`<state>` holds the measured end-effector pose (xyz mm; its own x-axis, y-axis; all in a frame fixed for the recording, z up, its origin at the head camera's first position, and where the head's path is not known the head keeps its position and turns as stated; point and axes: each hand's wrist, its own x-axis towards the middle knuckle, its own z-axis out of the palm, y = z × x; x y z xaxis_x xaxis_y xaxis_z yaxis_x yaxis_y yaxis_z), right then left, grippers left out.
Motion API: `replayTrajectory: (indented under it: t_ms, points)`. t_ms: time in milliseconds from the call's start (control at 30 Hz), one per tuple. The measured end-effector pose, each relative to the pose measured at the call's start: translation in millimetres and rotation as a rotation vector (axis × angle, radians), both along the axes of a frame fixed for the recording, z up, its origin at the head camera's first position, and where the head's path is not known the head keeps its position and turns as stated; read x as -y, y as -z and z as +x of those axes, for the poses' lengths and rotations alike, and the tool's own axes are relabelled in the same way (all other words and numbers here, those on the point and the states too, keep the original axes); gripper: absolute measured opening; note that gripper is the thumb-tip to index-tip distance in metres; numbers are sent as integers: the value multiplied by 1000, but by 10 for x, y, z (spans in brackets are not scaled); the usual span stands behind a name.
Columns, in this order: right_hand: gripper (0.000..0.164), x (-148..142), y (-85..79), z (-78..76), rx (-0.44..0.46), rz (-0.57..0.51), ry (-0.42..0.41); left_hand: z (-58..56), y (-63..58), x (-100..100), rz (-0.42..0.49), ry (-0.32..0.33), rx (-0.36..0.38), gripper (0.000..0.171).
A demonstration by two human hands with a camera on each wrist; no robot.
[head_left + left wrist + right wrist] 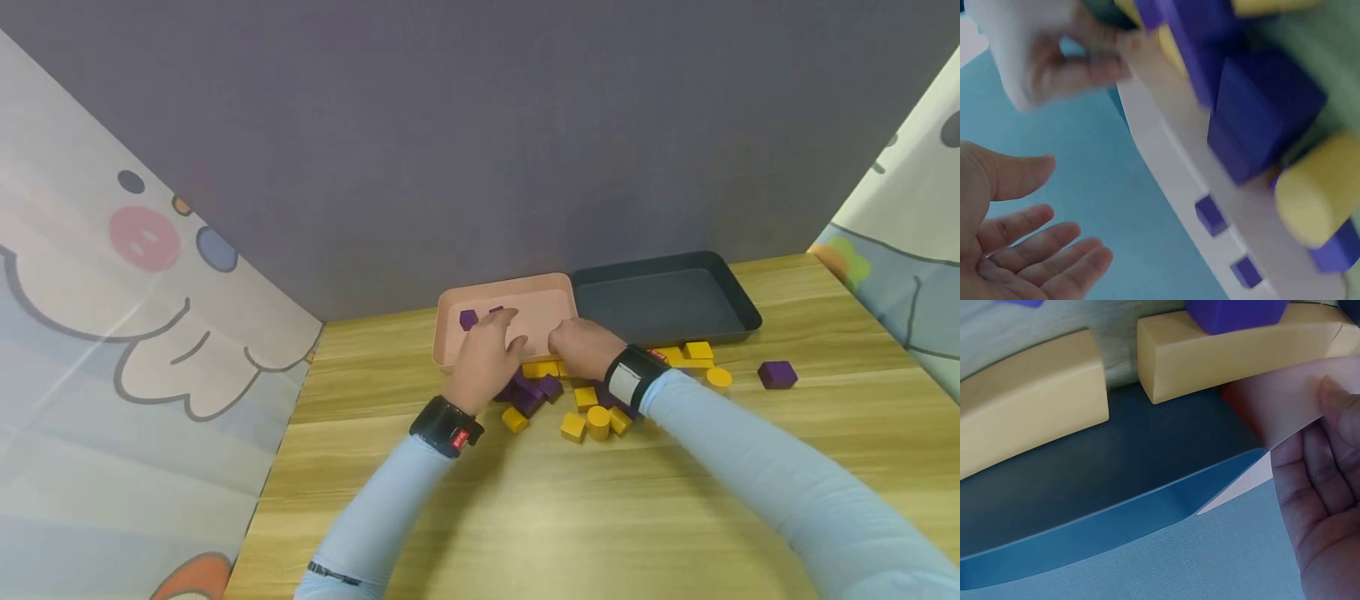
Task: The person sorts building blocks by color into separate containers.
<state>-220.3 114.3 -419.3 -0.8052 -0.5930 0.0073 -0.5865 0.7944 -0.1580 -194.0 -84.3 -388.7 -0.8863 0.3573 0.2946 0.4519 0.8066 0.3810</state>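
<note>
My left hand (pixel 483 358) hovers over the left front part of a pink tray (pixel 542 312), fingers and thumb spread with nothing between them. Two small purple blocks lie in that tray, one of them a purple cube (pixel 468 320). At the tray's front right corner my right hand (pixel 585 346) pinches the pink wall. In the right wrist view its thumb (pixel 1338 403) lies on the outer face and the other fingers are curled over the inside. Purple blocks (pixel 529 402) and yellow blocks (pixel 573 427) are heaped in front, partly hidden by the right forearm.
A dark tray (pixel 660 300) stands against the pink tray's right side. Several yellow blocks (pixel 697 351) lie along its front, and a purple block (pixel 777 374) sits apart at the right. Behind the wooden table (pixel 525 517) rises a grey panel (pixel 480 150); printed curtains flank both sides.
</note>
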Motion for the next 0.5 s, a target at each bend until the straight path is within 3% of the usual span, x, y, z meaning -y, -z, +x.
replayTrajectory:
  t_ms: [100,300,400,500]
  points:
    - [9,-7,-1,-7,3,-15,0,144,91,-60,-11,24,38,51]
    - [12,-5,-2,-8,28,-25,24,365,333,-152,-118,43,101,57]
    - [10,-9,-6,-11,30,-23,30,438,432,-183,-177,71,88,52]
    - [12,-8,-10,-12,24,-13,24,493,510,-195,-227,118,25,41]
